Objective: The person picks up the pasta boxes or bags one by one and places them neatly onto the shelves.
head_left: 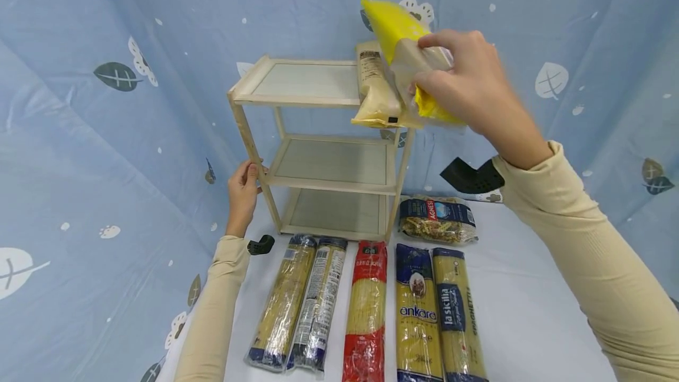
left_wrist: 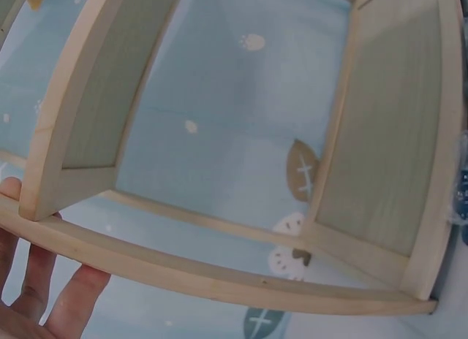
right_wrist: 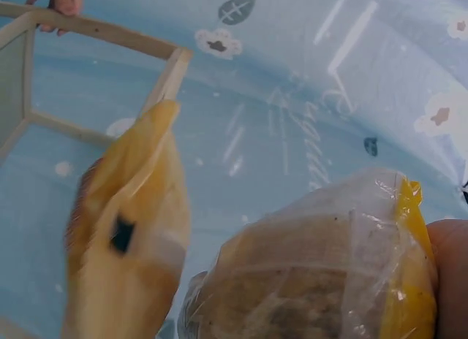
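Head view: left hand (head_left: pixel 244 196) grips a post (head_left: pixel 247 140) of the rack (head_left: pixel 331 161), likely steadying it, while right hand (head_left: pixel 472 84) pinches a yellow bag (head_left: pixel 391 22) near the paler bag (head_left: pixel 375 90) on top.

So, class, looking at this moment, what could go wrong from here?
The yellow bag in the right hand might bump the cream bag, which appears to overhang the top shelf's front edge, and knock it off. The rack might also shift if pushed, since only the left hand steadies it, at one post.
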Available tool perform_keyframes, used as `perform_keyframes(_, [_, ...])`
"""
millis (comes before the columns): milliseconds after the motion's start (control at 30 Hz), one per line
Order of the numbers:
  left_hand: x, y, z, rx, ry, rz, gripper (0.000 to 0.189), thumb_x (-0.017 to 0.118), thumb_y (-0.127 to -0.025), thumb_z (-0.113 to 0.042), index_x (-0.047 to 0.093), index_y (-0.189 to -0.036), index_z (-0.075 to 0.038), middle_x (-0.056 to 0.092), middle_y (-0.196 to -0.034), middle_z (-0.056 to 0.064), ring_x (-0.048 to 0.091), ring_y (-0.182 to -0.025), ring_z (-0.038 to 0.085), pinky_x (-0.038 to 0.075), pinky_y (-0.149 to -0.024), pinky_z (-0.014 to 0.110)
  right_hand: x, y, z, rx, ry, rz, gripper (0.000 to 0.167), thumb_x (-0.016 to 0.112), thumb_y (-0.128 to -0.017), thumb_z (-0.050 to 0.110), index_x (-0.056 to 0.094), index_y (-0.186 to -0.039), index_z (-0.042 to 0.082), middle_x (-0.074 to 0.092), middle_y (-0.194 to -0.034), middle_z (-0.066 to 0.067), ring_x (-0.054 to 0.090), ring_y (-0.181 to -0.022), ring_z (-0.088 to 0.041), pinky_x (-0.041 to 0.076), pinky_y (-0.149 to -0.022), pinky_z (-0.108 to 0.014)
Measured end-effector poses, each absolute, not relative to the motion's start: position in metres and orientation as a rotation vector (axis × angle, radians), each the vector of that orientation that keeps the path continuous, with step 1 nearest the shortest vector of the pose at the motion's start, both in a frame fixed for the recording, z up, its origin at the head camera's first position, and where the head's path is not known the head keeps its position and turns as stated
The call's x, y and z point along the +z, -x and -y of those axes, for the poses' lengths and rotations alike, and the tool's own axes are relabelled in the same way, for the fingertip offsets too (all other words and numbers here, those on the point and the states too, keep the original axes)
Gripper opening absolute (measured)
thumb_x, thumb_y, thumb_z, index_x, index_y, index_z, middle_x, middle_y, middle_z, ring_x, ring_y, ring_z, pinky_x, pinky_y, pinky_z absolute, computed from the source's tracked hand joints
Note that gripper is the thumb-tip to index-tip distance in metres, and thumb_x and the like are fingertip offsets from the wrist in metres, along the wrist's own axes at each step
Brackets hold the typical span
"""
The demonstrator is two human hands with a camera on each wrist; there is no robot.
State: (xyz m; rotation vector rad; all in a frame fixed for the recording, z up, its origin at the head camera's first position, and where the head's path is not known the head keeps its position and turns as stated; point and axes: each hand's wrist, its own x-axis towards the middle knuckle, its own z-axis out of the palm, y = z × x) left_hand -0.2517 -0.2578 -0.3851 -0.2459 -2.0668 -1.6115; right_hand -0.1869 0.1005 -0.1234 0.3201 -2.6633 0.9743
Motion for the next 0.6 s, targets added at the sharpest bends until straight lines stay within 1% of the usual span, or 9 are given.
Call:
perform_keyframes(167, [-0.384, 0.251, 0.259, -1.592, 0.233, 2.070, 0.037, 0.040, -0.103, -0.025, 0.059, -0.125, -0.002, 0.061, -0.108, 0.024, 0.058, -0.101, 0.033, 0.051, -0.076, 0.055, -0.112, 0.204, -0.073, 0.920, -0.362, 2.707, 0.053, 0.053, -0.088, 0.023, 0.047, -0.141, 0.018, 0.035, -0.145, -0.005, 0.051, -0.092, -0.021, 0.049, -0.069, -0.031])
perform_keyframes(267, [-0.384, 0.250, 0.260, -1.582, 0.227, 2.073, 0.037, 0.040, -0.103, -0.026, 0.059, -0.124, -0.002, 0.062, -0.107, 0.023, 0.059, -0.101, 0.033, 0.052, -0.076, 0.054, -0.108, 0.212, -0.058, 0.898, -0.406, 2.722, 0.053, 0.052, -0.087, 0.021, 0.048, -0.140, 0.014, 0.039, -0.144, -0.005, 0.053, -0.088, -0.019, 0.048, -0.070, -0.028])
perform_keyframes(333, [-0.384, 0.250, 0.260, -1.587, 0.226, 2.071, 0.037, 0.040, -0.103, -0.026, 0.059, -0.124, -0.002, 0.062, -0.107, 0.023, 0.059, -0.101, 0.033, 0.052, -0.076, 0.053, -0.106, 0.217, -0.048, 0.887, -0.442, 2.724, 0.051, 0.052, -0.086, 0.018, 0.052, -0.136, 0.011, 0.044, -0.140, -0.007, 0.055, -0.080, -0.018, 0.048, -0.065, -0.026])
perform_keyframes(367, [-0.385, 0.250, 0.260, -1.589, 0.226, 2.069, 0.037, 0.040, -0.103, -0.026, 0.059, -0.124, -0.002, 0.062, -0.107, 0.023, 0.059, -0.102, 0.033, 0.053, -0.076, 0.053, -0.105, 0.220, -0.043, 0.878, -0.465, 2.719, 0.044, 0.052, -0.085, 0.016, 0.058, -0.128, 0.009, 0.051, -0.134, -0.008, 0.054, -0.070, -0.016, 0.046, -0.060, -0.024])
perform_keyframes(400, [-0.385, 0.250, 0.260, -1.590, 0.227, 2.066, 0.037, 0.040, -0.103, -0.026, 0.059, -0.124, -0.002, 0.062, -0.107, 0.023, 0.059, -0.102, 0.033, 0.053, -0.076, 0.053, -0.104, 0.222, -0.039, 0.870, -0.487, 2.711, 0.036, 0.050, -0.085, 0.016, 0.064, -0.118, 0.007, 0.058, -0.121, -0.008, 0.052, -0.063, -0.014, 0.044, -0.055, -0.023])
perform_keyframes(467, [-0.385, 0.250, 0.259, -1.596, 0.230, 2.067, 0.037, 0.040, -0.103, -0.026, 0.058, -0.124, -0.002, 0.062, -0.108, 0.023, 0.059, -0.102, 0.034, 0.053, -0.077, 0.052, -0.104, 0.228, -0.029, 0.857, -0.499, 2.706, 0.019, 0.050, -0.084, 0.015, 0.065, -0.089, 0.005, 0.062, -0.097, -0.006, 0.043, -0.050, -0.011, 0.037, -0.047, -0.021])
perform_keyframes(533, [-0.384, 0.249, 0.258, -1.594, 0.228, 2.072, 0.037, 0.040, -0.103, -0.026, 0.058, -0.124, -0.002, 0.062, -0.108, 0.023, 0.059, -0.103, 0.034, 0.053, -0.077, 0.052, -0.106, 0.234, -0.020, 0.847, -0.495, 2.702, 0.019, 0.048, -0.084, 0.014, 0.049, -0.066, 0.006, 0.052, -0.069, -0.001, 0.032, -0.043, -0.009, 0.029, -0.042, -0.021])
perform_keyframes(567, [-0.384, 0.249, 0.258, -1.590, 0.224, 2.079, 0.037, 0.040, -0.103, -0.027, 0.058, -0.124, -0.002, 0.062, -0.108, 0.023, 0.059, -0.103, 0.033, 0.053, -0.077, 0.052, -0.107, 0.238, -0.016, 0.845, -0.494, 2.705, 0.024, 0.047, -0.084, 0.014, 0.040, -0.062, 0.008, 0.043, -0.060, 0.000, 0.027, -0.040, -0.009, 0.026, -0.041, -0.021])
perform_keyframes(600, [-0.384, 0.248, 0.257, -1.587, 0.222, 2.086, 0.037, 0.040, -0.103, -0.027, 0.058, -0.124, -0.003, 0.061, -0.109, 0.023, 0.059, -0.104, 0.033, 0.053, -0.077, 0.052, -0.109, 0.241, -0.013, 0.852, -0.473, 2.718, 0.026, 0.046, -0.085, 0.015, 0.035, -0.061, 0.009, 0.038, -0.058, 0.000, 0.028, -0.040, -0.009, 0.026, -0.041, -0.021])
